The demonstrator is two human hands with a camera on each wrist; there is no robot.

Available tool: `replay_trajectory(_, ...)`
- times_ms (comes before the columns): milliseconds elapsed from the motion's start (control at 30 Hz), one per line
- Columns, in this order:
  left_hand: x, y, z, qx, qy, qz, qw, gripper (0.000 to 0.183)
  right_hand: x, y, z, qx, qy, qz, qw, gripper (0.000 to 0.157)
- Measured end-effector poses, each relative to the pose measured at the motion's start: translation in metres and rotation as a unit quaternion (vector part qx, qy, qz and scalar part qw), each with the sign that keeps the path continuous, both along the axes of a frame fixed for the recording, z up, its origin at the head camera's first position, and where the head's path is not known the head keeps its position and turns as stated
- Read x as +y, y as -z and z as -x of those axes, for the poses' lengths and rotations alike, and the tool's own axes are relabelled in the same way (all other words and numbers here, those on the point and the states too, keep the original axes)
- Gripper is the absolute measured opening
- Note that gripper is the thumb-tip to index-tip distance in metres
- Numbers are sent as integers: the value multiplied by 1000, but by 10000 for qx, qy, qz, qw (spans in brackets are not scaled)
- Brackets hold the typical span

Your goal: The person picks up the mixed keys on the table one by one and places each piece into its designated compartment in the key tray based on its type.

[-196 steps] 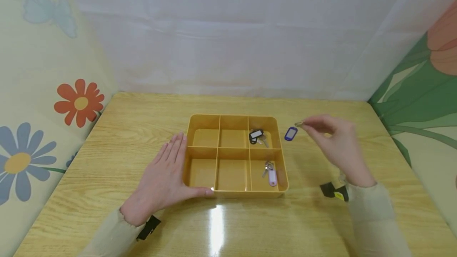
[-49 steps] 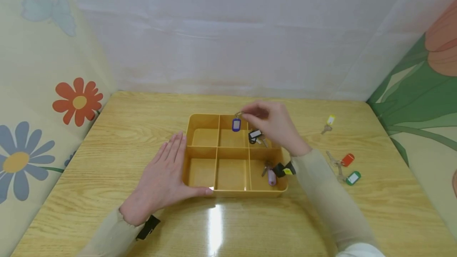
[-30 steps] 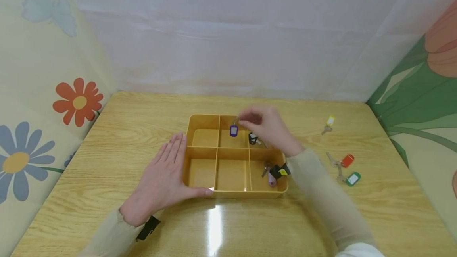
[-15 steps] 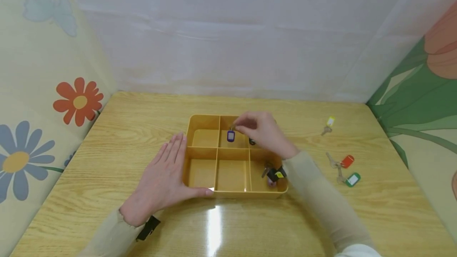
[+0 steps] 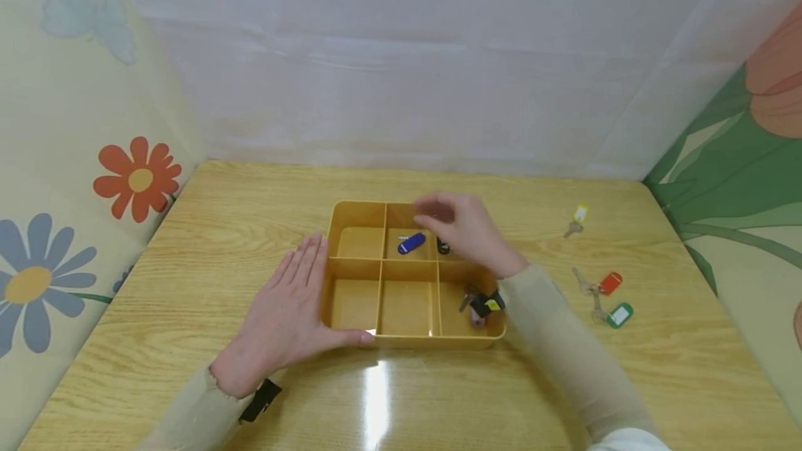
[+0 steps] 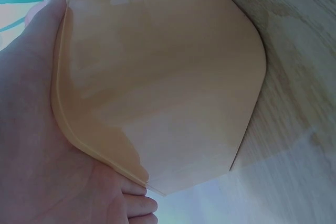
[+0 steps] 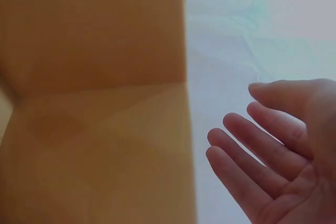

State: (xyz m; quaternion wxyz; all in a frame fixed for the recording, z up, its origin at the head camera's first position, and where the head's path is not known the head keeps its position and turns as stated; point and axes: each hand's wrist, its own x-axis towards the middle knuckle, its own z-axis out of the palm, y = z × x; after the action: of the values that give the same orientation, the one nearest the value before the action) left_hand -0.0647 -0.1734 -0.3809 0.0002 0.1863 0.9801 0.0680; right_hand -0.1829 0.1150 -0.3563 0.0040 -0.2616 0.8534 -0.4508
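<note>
A yellow box (image 5: pixel 432 342) split into six compartments stands on the table. A blue key tag (image 5: pixel 411 243) lies in its back middle compartment, with part of a key showing beside it. My right hand (image 5: pixel 466 232) is over the back right of the box, fingers apart and holding nothing, as the right wrist view also shows. Below that hand, a black key tag (image 5: pixel 443 245) is partly hidden. A lilac key tag (image 5: pixel 478 319) with keys lies in the front right compartment, partly behind a black strap. My left hand (image 5: pixel 282 319) rests flat-fingered along the left wall, thumb at the front rim.
On the table to the right lie keys with a yellow tag (image 5: pixel 580 213), a red tag (image 5: pixel 610 282) and a green tag (image 5: pixel 620 314). Behind the table hangs a white cloth (image 5: pixel 401 89). Flower-patterned panels (image 5: pixel 56 159) flank both sides.
My right hand brought the blue key tag from right of the box to the back middle compartment, lowered it and let it go. My left hand has stayed on the box.
</note>
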Motion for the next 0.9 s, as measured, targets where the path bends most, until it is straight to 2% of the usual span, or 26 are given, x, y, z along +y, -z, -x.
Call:
replay_trajectory(467, 0, 0, -1, -42, -26, -16, 10000, 148, 15, -10, -8, -104, 161, 121, 9997, 31)
replay_trajectory(900, 0, -1, 0, -75, -24, -2, 10000, 148, 25, -20, -13, 68, 278, 191, 9994, 31)
